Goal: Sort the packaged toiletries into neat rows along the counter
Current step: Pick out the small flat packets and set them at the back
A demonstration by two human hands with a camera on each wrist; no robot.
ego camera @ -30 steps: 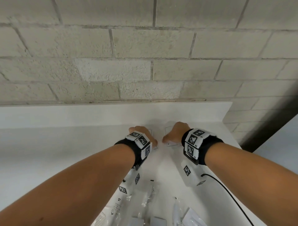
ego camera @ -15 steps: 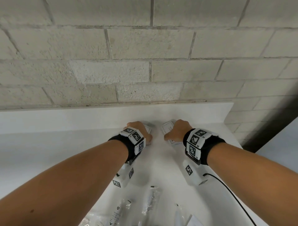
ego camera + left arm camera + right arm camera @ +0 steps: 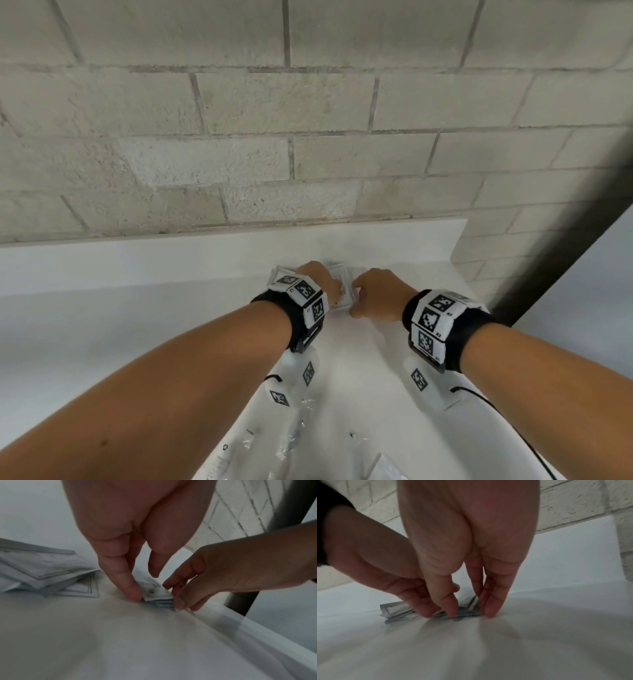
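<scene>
Both hands work one small stack of flat white packets (image 3: 157,588) lying on the white counter (image 3: 137,342) near its back edge, below the block wall (image 3: 308,137). The left hand (image 3: 130,536) points its fingers down, narrowly spread; its thumb (image 3: 126,584) presses the stack's near left edge, fingertip on the counter. The right hand (image 3: 467,547) pinches the same stack between thumb (image 3: 447,601) and fingers, tips touching the counter. A second, looser pile of packets (image 3: 44,572) lies just left. Clear-wrapped items (image 3: 294,435) lie nearer the person.
</scene>
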